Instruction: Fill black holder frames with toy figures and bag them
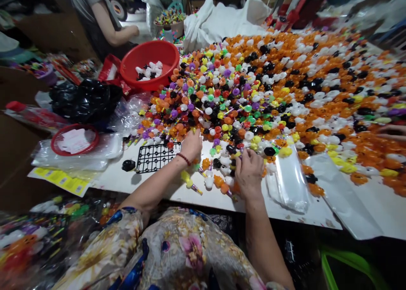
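Note:
My left hand (191, 147), with a beaded bracelet at the wrist, reaches to the near edge of a pile of small plastic toys (218, 99). Its fingers are bunched together, and whatever is between them is hidden. At the right, my right hand (250, 171) has its fingers curled down among loose toys; what they grip I cannot make out. Between the hands lie a white ghost-like toy (209, 180) and an orange toy (218, 180). A yellow-topped stick toy (190, 183) rests nearer me. Left of my left hand is a black plastic grid (155, 158).
Clear plastic bags (292, 180) lie right of my right hand. A red basin (149, 84) with white and black pieces stands at the back left, near another person (108, 27). A small red basket (75, 151) holds papers. Someone else's hand (393, 131) shows at the right edge.

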`<state>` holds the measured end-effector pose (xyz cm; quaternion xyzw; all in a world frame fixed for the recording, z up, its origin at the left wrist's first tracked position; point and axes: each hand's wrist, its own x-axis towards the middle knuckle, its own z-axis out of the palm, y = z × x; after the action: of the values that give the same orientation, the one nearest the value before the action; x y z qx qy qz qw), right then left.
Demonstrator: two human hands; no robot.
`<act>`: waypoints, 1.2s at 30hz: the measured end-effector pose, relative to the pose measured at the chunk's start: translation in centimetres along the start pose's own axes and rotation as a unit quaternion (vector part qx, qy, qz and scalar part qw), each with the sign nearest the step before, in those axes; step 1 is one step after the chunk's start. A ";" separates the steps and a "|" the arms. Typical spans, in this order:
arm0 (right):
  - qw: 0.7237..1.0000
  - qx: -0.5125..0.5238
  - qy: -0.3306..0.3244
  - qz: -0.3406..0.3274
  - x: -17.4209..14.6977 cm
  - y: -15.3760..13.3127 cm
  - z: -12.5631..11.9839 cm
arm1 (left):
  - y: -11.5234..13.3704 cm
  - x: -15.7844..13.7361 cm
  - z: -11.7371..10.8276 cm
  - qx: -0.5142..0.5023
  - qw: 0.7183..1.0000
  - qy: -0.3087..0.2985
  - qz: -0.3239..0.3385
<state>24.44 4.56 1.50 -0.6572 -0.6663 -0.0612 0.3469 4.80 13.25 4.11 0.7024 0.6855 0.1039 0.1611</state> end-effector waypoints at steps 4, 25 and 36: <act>0.997 -0.020 -0.023 -0.073 0.4 -2.0 1.0 | -0.2 3.2 0.1 0.068 0.997 -0.039 -0.011; 0.907 -0.034 -0.397 -0.138 8.7 -12.9 11.2 | -8.7 -8.3 -1.6 -0.714 0.671 0.029 -0.197; 0.955 0.150 -0.224 -0.119 5.1 -11.9 9.0 | -8.2 -7.8 -1.6 -0.783 0.578 0.030 -0.230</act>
<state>10.63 12.10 1.97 -0.5099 -0.8021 0.1480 0.2734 -3.73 5.68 3.20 0.1185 0.4813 0.5803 0.6462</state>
